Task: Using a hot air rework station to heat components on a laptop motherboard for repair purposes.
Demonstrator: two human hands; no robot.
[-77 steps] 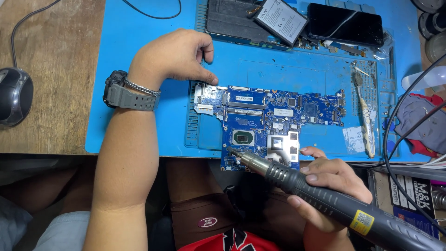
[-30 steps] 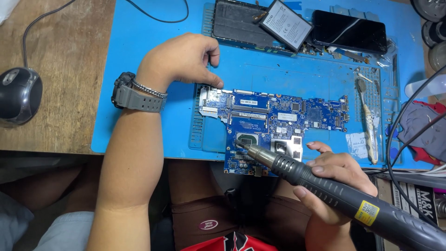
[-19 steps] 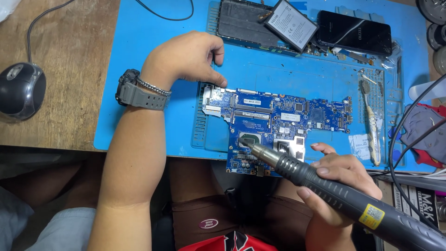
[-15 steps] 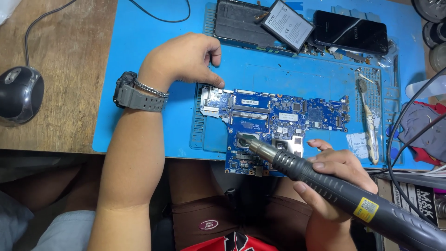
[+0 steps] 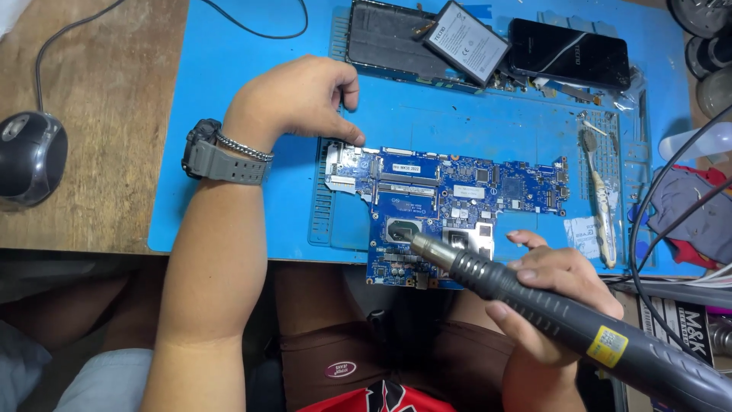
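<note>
1. The right hand [image 5: 553,294] is wrapped around a black hot-air wand [image 5: 549,309], its metal nozzle over the silver chip on the blue laptop motherboard [image 5: 446,202].
2. The motherboard lies on the blue repair mat [image 5: 252,91] on the desk [image 5: 91,76].
3. The left hand [image 5: 301,99], fingers curled, presses the board's upper left corner.
4. Farther back lies a phone battery [image 5: 467,42].

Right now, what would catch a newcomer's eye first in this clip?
The blue circuit board in the middle of the blue mat, with the metal nozzle of a dark hot-air tool aimed at a chip on it. The right hand grips that tool at lower right; the left hand, with a grey wristwatch, presses the board's upper left corner.
</note>
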